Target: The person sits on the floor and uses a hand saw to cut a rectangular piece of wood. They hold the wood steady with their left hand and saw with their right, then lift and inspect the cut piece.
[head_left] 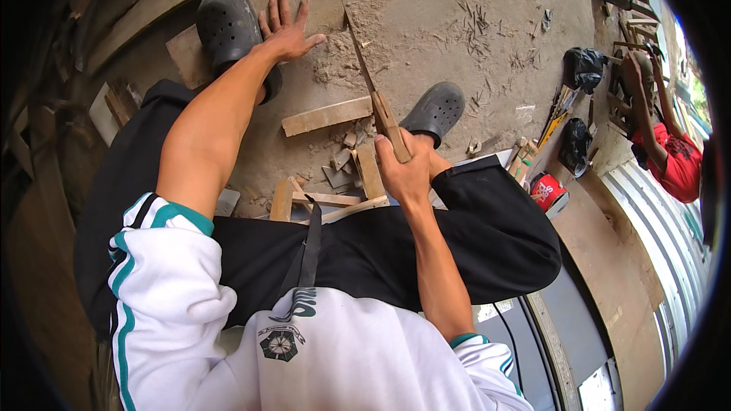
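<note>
Wooden-handled saw (383,112) in right hand (405,171), left hand (286,36) apart from blade edge (362,59)

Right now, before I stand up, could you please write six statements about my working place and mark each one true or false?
1. The right hand grips the wooden-handled long-bladed tool. True.
2. The left hand grips the tool too. False: the left hand is spread open, apart from it.
3. Both clogs are white. False: the left clog and right clog are dark grey.
4. In the picture, a short wood block lies between the clogs. True.
5. A red container is near the right trouser leg. True.
6. The co-worker appears at the picture's left. False: the co-worker is at the right.
</note>
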Available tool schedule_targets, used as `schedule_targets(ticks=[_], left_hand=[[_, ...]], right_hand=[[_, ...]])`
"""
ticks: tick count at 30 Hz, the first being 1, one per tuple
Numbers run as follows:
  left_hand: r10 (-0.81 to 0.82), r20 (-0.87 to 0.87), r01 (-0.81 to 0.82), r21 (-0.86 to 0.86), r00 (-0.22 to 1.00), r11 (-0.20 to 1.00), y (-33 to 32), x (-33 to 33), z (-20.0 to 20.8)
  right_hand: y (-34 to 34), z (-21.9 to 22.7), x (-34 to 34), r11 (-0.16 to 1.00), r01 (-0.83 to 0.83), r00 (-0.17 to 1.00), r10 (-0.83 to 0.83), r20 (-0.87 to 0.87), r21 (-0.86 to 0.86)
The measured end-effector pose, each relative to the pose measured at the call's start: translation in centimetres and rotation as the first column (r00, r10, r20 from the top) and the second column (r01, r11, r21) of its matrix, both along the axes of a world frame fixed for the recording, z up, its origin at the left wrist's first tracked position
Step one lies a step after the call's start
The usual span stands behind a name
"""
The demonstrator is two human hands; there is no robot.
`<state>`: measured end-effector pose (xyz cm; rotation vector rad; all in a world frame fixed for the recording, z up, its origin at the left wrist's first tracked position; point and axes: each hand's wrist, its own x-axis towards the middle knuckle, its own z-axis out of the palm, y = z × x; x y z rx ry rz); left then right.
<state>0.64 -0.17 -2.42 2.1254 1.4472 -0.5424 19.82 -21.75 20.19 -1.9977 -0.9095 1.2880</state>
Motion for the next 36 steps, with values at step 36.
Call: schedule_targets(ticks=[36], left_hand=[[0.004, 0.002, -0.004, 0.025, 1.0, 1.0, -0.2, 0.3, -0.1]], right_hand=[[0.2, -12.4, -0.1, 0.991, 0.1, 0.986, -0.088, -0.14, 0.086]])
